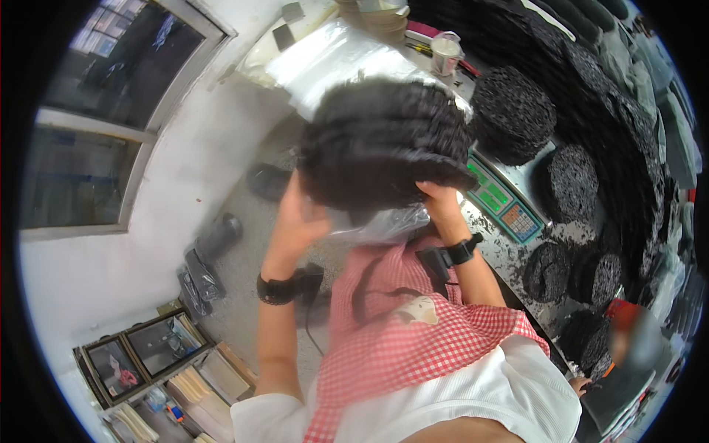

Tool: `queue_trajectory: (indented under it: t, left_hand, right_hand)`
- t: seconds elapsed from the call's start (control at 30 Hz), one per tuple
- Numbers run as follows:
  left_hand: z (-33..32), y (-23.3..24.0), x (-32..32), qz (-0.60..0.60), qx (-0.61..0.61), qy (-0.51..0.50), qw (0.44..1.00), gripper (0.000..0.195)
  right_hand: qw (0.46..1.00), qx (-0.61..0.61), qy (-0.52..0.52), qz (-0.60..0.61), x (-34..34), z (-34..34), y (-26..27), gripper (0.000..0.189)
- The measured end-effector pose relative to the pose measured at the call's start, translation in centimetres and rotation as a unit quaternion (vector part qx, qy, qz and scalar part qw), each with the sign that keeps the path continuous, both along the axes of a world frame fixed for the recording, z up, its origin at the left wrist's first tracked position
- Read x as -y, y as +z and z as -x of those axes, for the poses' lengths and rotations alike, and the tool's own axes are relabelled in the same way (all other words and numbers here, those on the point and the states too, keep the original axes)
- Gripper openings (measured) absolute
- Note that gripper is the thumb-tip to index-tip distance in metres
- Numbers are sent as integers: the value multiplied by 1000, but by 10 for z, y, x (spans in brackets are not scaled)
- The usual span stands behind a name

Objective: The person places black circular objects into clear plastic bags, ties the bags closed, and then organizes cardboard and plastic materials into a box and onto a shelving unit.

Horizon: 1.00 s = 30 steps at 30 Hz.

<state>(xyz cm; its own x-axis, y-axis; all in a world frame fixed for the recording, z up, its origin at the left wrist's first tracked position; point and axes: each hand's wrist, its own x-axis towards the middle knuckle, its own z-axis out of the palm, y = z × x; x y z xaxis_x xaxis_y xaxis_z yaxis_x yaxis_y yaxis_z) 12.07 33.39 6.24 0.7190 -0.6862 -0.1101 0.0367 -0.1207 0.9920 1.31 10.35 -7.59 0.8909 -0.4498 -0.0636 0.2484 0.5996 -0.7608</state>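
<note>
A thick, layered black bundle (pixel 382 144), apparently dried seaweed, is raised in front of me and blurred by motion. My right hand (pixel 443 202) grips its lower right edge, thumb on the near side. At the lower left edge my left hand (pixel 299 216) holds it too, its fingers partly hidden behind the bundle and its thumb sticking out. Clear plastic film (pixel 388 224) hangs just beneath, between my hands; whether it wraps the bundle I cannot tell. Both wrists wear black straps with small devices.
Right of the bundle, a digital scale (pixel 505 199) stands beside a round black cake (pixel 512 113). More cakes (pixel 545 271) lie along the table, before a long black heap (pixel 615 111). Clear bags (pixel 343 55) and a lidded cup (pixel 446 52) sit beyond. Another person's hand (pixel 579 385) shows lower right.
</note>
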Motion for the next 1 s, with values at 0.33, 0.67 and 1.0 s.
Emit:
queue_trajectory:
  t: [0.33,0.67,1.0]
  left_hand:
    - [35,-43,22,-37,10,-79,996,100]
    - [75,-10,16,152,-114,-213,958,104]
    - [64,10,-21,86,-112,-277,951,96]
  right_hand:
    - [468,-6,104,877,-41,-14,38,30]
    - [297,66,429,850,-108,-60,-70,19]
    - [377,-56,276,882,-121,-50,-64,21]
